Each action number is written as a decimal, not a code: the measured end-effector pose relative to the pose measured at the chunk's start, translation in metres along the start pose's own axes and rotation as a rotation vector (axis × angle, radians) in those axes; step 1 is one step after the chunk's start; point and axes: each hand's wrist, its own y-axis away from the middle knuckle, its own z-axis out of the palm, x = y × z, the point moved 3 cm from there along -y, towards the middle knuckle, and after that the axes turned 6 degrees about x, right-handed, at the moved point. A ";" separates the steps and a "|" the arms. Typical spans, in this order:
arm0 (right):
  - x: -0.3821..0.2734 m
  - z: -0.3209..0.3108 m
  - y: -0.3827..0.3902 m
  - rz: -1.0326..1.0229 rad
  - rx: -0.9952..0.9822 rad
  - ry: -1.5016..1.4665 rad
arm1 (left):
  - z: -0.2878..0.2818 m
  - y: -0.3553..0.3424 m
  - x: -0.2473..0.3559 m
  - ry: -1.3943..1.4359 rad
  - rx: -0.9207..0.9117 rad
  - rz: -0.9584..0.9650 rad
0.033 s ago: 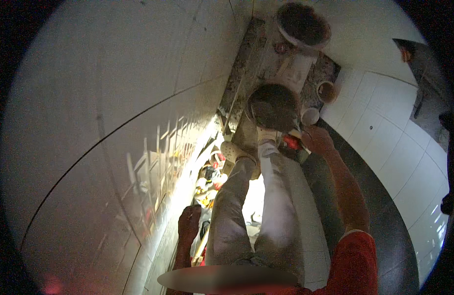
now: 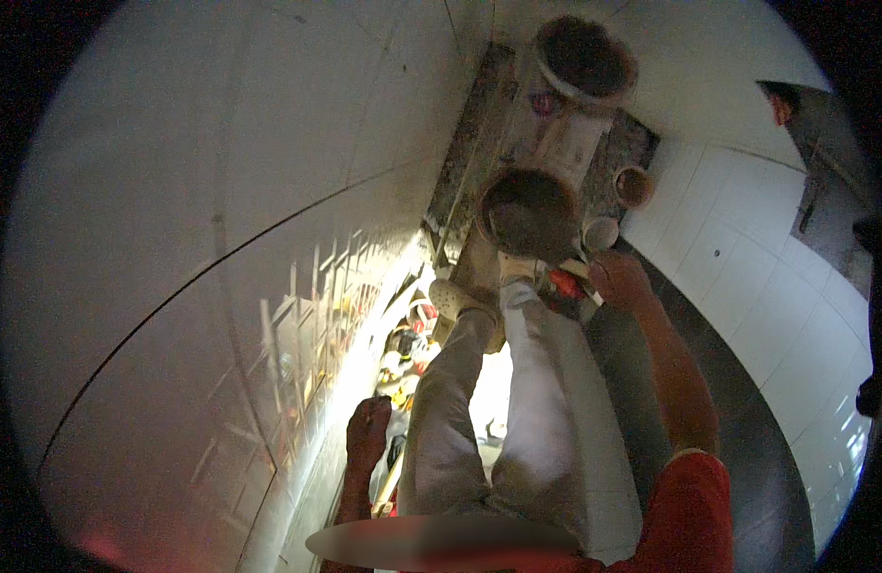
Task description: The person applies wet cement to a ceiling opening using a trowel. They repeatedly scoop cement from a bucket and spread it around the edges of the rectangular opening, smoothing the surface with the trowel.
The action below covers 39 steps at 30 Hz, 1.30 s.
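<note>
My right hand [image 2: 618,279] grips a trowel [image 2: 560,244], its dark blade reaching into or over the rim of a round bucket [image 2: 522,210] of dark material by my feet. A small pale cup [image 2: 600,232] stands beside the bucket, just above that hand, and a red object [image 2: 565,284] lies just left of it. My left hand [image 2: 369,430] hangs low beside my left leg, near the brightly lit edge of the wall, its fingers curled; whatever it may hold is hidden.
A second round bucket [image 2: 584,57] stands farther off on the grimy board [image 2: 570,138], with a smaller tub [image 2: 633,186] to its right. Pale walls [image 2: 174,191] rise on both sides. Bright, cluttered items [image 2: 403,363] show below at left. A dark opening [image 2: 813,172] is at right.
The view has shifted slightly, with the buckets a little lower in the picture. My right hand and the trowel have moved slightly downward; my left hand looks much the same.
</note>
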 end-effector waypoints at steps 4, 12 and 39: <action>-0.055 -0.121 0.059 -0.094 0.071 0.058 | -0.027 0.029 0.029 0.180 0.026 0.055; -0.228 -0.382 0.186 -0.340 0.201 0.182 | -0.102 0.105 0.125 0.215 -0.041 0.330; -0.678 -0.678 0.344 -1.672 0.326 0.845 | -0.358 0.435 0.235 0.591 1.519 1.216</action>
